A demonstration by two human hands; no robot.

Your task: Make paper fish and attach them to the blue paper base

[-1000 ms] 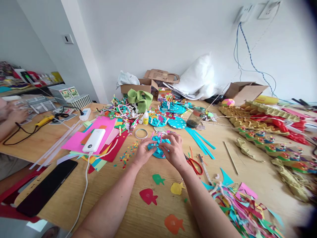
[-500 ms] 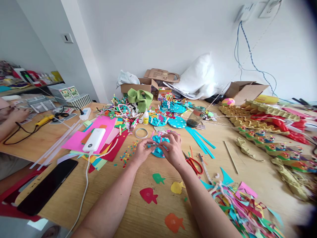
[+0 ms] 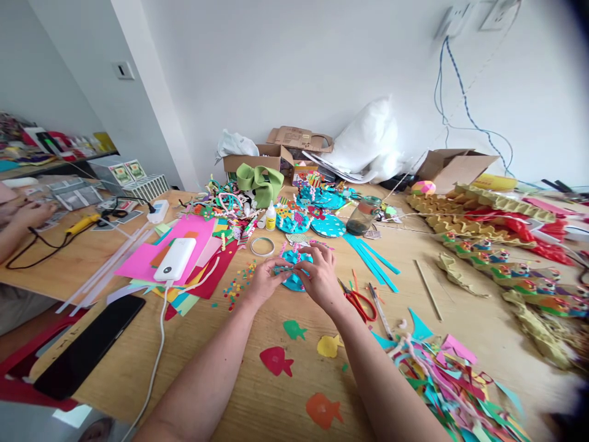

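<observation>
Closest to me there's an orange paper fish [image 3: 324, 410] lying flat on the bench [image 3: 221, 399], with a red fish [image 3: 276, 361], a yellow fish [image 3: 327, 346] and a green fish [image 3: 294, 329] just beyond it. Big messy heap of paper scraps [image 3: 460, 383] off to the right, black phone [image 3: 92, 347] near the left edge.

A bit further up are both hands. Left hand [image 3: 263, 282] and right hand [image 3: 321, 273] have thumb and fingers pinched together on a small thin strip [image 3: 286, 269], way too tiny to say what it is. It's held right over a round blue craft piece [image 3: 297, 286], which sits on the bench, partly hidden by the hands. Red-handled scissors [image 3: 361, 306] and a pen [image 3: 381, 311] lie just right of the right wrist, and loose paper dots [image 3: 234, 288] are scattered left of the left hand.

Past that: a tape ring [image 3: 262, 246], a glue bottle [image 3: 270, 218] standing upright, more blue discs [image 3: 327, 226] and a glass jar [image 3: 364, 215]. Cardboard boxes [image 3: 253, 163] and a white bag [image 3: 368, 141] fill the back by the wall.
</observation>
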